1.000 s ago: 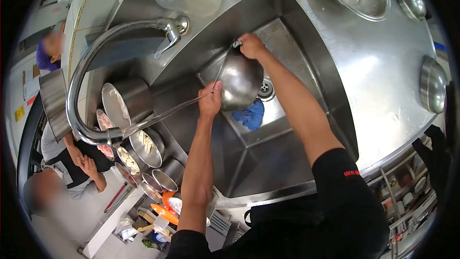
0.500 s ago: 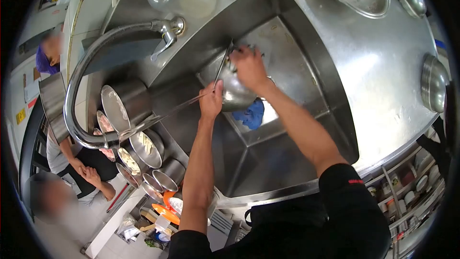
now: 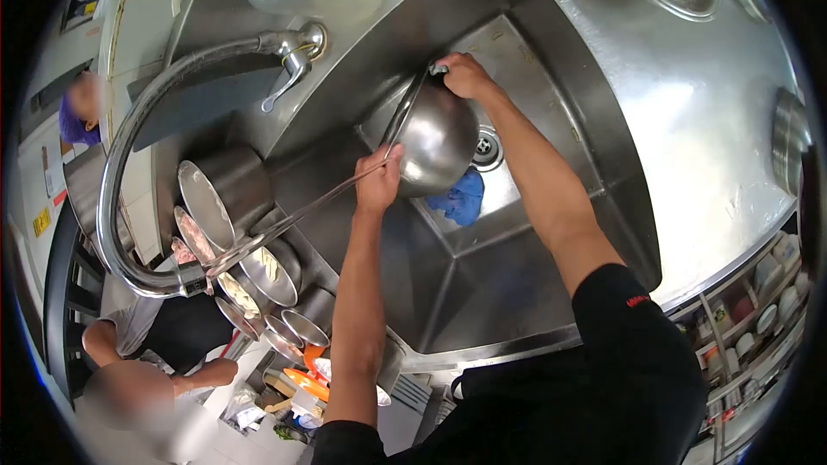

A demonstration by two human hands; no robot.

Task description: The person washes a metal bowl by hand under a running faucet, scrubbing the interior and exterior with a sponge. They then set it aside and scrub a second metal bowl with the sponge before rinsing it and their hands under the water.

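One metal bowl [image 3: 439,142] was tilted within one sink [image 3: 517,310], two hands at it: the left hand [image 3: 380,179] clamped its rim at eight o'clock, the right hand [image 3: 463,76] pinched one greyish pad [image 3: 438,70] at twelve. One blue cloth [image 3: 461,199] lay at five o'clock. Farther off, at eight, one steel pan [image 3: 277,291] contained pale strips [image 3: 270,263]

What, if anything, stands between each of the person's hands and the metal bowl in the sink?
Nothing visible blocks the left hand, which holds the metal bowl by its rim. A small greyish item, too small to identify, shows at the right hand, apparently between it and the rim. Water runs toward the left hand.
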